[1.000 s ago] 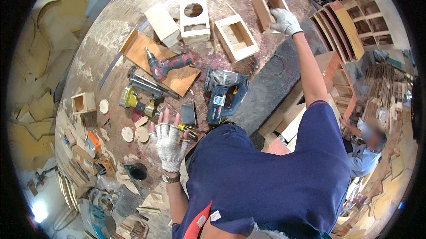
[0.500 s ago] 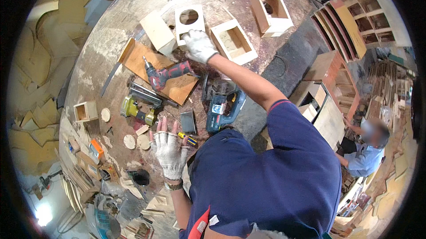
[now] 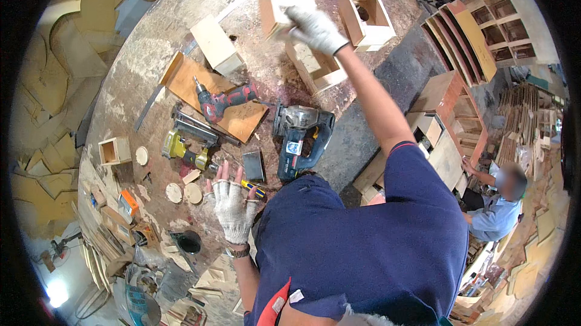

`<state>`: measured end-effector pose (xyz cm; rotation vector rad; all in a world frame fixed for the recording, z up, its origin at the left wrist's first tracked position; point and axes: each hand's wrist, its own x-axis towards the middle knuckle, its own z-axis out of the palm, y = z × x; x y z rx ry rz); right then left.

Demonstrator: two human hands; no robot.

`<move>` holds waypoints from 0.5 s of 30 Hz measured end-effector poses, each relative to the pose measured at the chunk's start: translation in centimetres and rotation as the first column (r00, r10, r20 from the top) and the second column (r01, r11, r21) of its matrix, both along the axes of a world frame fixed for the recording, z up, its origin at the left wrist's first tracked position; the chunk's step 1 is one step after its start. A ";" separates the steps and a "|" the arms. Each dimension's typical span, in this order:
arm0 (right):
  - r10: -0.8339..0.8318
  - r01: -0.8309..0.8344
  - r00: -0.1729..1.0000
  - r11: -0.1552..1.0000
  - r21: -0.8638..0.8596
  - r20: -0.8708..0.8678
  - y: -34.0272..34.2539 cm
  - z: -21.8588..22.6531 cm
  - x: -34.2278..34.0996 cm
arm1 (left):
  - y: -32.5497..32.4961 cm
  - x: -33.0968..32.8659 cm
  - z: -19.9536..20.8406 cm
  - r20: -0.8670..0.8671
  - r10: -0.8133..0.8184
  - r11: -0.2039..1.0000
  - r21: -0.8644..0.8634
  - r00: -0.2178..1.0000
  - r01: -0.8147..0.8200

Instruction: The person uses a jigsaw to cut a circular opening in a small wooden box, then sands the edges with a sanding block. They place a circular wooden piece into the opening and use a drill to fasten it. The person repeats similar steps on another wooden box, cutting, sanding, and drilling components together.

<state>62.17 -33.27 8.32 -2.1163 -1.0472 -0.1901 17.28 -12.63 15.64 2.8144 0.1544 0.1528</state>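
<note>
On the worktop: we see a round, stained worktop (image 3: 145,78) strewn with tools and small plywood boxes.
Open boxes: two lie near the far edge, one (image 3: 366,14) well beyond the hand and one (image 3: 318,66) just below it.
Jigsaw: a blue jigsaw (image 3: 299,138) lies near the body, between the hands.
Drill: a red drill (image 3: 221,101) rests on a plywood sheet.
Holed box: the box with a round hole (image 3: 279,0) is lifted at the far side, tilted, hole facing up; it lies just left of the right hand, which is far nearer than the left.
Right hand: our gloved right hand (image 3: 316,28) is clenched on that box's right side.
Left hand: our gloved left hand (image 3: 233,205) is spread flat, released, fingers splayed near the wooden discs (image 3: 183,193).
</note>
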 end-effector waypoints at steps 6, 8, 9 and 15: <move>-0.156 0.390 0.861 0.812 -0.433 0.483 -5.5 3.9 7.6 | -0.2 0.1 -0.3 -0.037 -0.024 1.000 0.007 0.999 0.024; -0.255 0.357 0.911 0.883 -0.305 0.325 -5.7 4.0 7.5 | -0.4 0.0 -0.3 -0.034 -0.006 1.000 -0.026 0.999 0.005; -0.323 0.409 0.893 0.873 -0.266 0.312 -5.6 3.5 6.3 | -0.4 -0.2 -0.4 -0.040 0.012 0.999 -0.040 0.999 -0.014; -0.384 0.341 0.923 0.845 -0.411 -0.024 -4.0 -3.6 -5.6 | -0.4 -2.3 -1.4 -0.057 0.148 0.984 -0.095 0.987 -0.153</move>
